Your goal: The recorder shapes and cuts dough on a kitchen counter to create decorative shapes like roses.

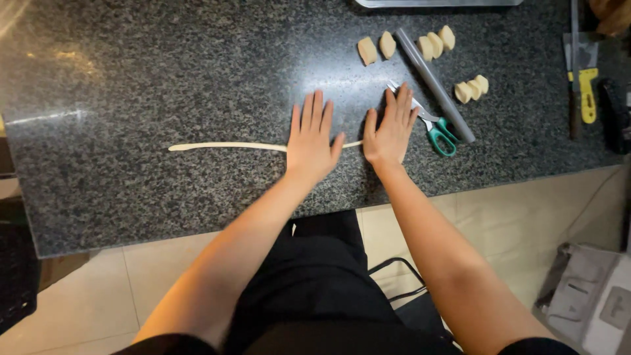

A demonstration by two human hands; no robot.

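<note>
Both hands press flat, fingers spread, gripping nothing: the left hand (311,139) and right hand (390,129) lie on a thin dough rope (227,146) stretching left across the granite counter (131,79). Green-handled scissors (434,127), probably touching the right fingertips, lie right; dough pieces (378,47) sit farther off.

A single head-worn camera looked steeply down, close above both hands, facing the counter's far edge.

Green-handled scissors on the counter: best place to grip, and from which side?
Take the scissors by the green handle loops, coming from the near counter edge on the right. The loops point toward the person and lie bare. The blade tips run under the right hand, and the grey rolling pin lies close along the far side, blocking that approach.
</note>
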